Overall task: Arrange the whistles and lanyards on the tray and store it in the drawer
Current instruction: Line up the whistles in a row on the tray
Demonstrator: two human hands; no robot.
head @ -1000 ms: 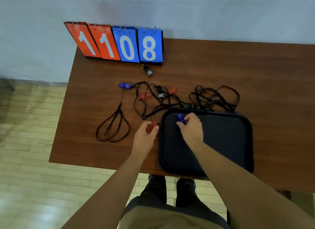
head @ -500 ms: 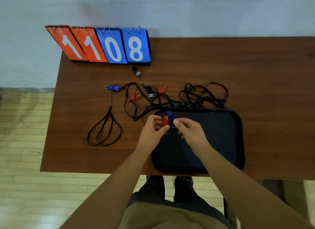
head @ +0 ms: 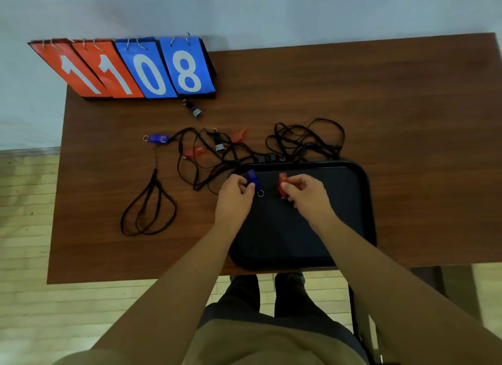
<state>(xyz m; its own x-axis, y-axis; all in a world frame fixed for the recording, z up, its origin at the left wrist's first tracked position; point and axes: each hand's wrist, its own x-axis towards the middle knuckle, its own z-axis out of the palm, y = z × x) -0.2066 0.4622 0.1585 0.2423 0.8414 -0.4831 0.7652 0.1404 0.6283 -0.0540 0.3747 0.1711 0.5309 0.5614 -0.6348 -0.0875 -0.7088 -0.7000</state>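
Overhead, the left hand (head: 234, 198) is pinching a blue whistle (head: 251, 176) in curled fingers above the far-left corner of the black tray (head: 339, 215), while the right hand (head: 308, 197) is gripping a red whistle (head: 282, 182) nearby, over the same tray.

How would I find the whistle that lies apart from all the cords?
Start at the flip scoreboard reading 1108 at the table's far left. Just in front of its blue 8 card lies a black whistle with a metal ring. Unlike the other whistles, it sits alone, clear of the black lanyards.
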